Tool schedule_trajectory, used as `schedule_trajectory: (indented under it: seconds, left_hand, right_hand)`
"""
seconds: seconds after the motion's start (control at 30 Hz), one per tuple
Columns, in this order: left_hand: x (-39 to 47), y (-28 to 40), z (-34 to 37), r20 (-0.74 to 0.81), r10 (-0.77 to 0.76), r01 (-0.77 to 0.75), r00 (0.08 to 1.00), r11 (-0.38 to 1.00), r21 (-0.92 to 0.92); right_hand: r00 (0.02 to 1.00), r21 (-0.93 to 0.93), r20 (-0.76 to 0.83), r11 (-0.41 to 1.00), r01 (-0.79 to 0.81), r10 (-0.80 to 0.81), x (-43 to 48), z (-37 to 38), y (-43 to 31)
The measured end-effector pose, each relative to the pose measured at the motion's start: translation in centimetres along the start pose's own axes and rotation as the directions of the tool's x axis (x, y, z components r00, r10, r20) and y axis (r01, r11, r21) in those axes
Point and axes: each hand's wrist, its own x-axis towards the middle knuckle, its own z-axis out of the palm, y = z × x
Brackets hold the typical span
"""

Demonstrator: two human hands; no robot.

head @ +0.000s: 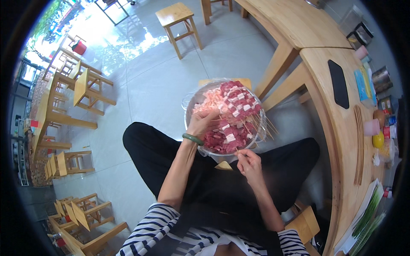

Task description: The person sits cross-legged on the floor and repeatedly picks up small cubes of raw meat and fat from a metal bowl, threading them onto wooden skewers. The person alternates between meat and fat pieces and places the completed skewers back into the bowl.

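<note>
A round metal bowl [186, 119] lined with clear plastic film rests on a wooden stool [205, 82] before me. Inside lie pale fat pieces [209, 100], red raw meat pieces [217, 142] and a pile of finished meat skewers [241, 101], their sticks pointing to the lower right. My right hand [249, 163] pinches the end of a wooden skewer at the bowl's near rim; meat and white fat pieces are threaded along it. My left hand [203, 121], below a green bangle [192, 139] on the wrist, reaches over the bowl's left side, its fingertips near the skewer's far end; what they hold is unclear.
At the right, a wooden table [320, 67] bears a black phone [338, 84], bare wooden skewers [358, 144], a pink cup [371, 127] and a tray of green vegetables [365, 211]. A wooden stool [174, 14] stands ahead; more stools and tables are at left.
</note>
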Motion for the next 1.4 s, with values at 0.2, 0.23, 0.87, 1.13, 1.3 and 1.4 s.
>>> schedule_trajectory:
  seconds: [0.2,0.23,0.87,1.13,1.3,1.4]
  left_hand:
    - [-0.1,-0.1,0.7,0.058,-0.074,0.07,0.996,0.995,0.073]
    - [-0.1,-0.2,0.8,0.058,-0.104,0.099,0.993,0.991,0.094]
    - [3.5,-0.1,-3.3,0.06,0.731,-0.311,0.68,0.213,0.926]
    - [4.9,-1.6,-3.3,0.199,0.706,-0.081,0.68,-0.196,0.977]
    - [3.7,-0.5,-4.2,0.07,0.65,-0.218,0.757,0.151,0.964]
    - [2.6,0.0,-4.6,-0.005,0.64,-0.301,0.768,0.367,0.88]
  right_hand:
    - [0.998,-0.02,-0.028,0.999,0.049,-0.05,0.3,-0.1,-0.1]
    - [0.997,-0.029,-0.032,0.997,0.065,-0.066,0.3,-0.1,-0.1]
    - [0.988,-0.017,-0.153,1.0,0.021,-0.024,0.2,-1.9,-0.5]
    - [0.991,-0.028,-0.131,0.999,0.03,-0.034,-0.3,-1.8,-0.3]
    - [0.99,-0.06,-0.136,0.997,0.039,-0.047,-0.4,-1.8,-0.3]
    - [0.991,-0.065,-0.122,0.997,0.041,-0.049,-0.3,-1.5,-0.3]
